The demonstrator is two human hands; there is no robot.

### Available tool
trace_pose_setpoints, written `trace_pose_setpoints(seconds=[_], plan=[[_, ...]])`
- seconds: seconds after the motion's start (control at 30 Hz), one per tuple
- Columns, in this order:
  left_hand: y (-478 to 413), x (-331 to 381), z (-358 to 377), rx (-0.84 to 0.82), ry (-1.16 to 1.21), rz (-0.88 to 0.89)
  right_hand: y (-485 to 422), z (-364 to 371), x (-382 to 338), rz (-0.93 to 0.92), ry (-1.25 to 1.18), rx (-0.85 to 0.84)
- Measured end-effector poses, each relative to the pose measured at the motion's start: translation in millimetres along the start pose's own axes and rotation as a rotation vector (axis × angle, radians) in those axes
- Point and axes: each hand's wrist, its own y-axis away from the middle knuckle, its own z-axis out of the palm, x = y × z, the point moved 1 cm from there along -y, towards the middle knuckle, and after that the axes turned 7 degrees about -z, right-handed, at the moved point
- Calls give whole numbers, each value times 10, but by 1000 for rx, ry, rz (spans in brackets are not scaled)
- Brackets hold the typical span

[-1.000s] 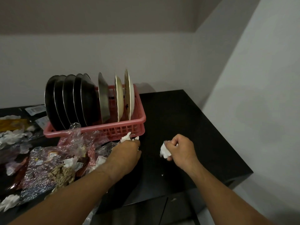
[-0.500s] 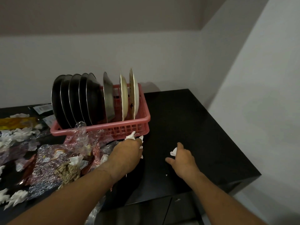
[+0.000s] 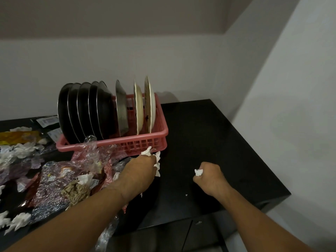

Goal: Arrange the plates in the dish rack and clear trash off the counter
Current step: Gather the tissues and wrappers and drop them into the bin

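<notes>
Plates [image 3: 83, 111] stand upright in pink dish rack [image 3: 145, 142], that part looks done; trash step in hand. Left hand [image 3: 140, 168] clenched round white tissue wads [image 3: 157, 161] just in front of rack; right hand [image 3: 209, 176] fisted on small tissue ball [image 3: 198, 172] over black table [image 3: 209, 133]. To do it well: keep both fists tight so nothing drops, get tiny white scrap [image 3: 186, 195] beside right wrist, then wrappers [image 3: 52, 180] piled left of rack

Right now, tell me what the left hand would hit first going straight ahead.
Probably the front wall of the dish rack, just beyond the tissue that the left hand grips; depth is unclear.
</notes>
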Motion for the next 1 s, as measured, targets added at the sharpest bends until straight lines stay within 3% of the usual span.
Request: trace_pose_setpoints(seconds=[0.13,0.33,0.5,0.67,0.77,1.0], plan=[[1,-18,44,2,-65,23,51,-114,-125,-11,-106,4],[-3,-92,14,-28,-36,-36,85,-114,-344,-23,-38,-29],[26,-15,33,-9,-86,21,94,9,-459,-24,-109,-42],[-59,87,206,-42,-111,-128,153,29,-488,-106,-186,45],[-76,57,336,-59,-139,-129,222,-43,-512,-82,-259,46],[-121,50,-31,25,110,-34,137,-96,-416,-48,-228,9]])
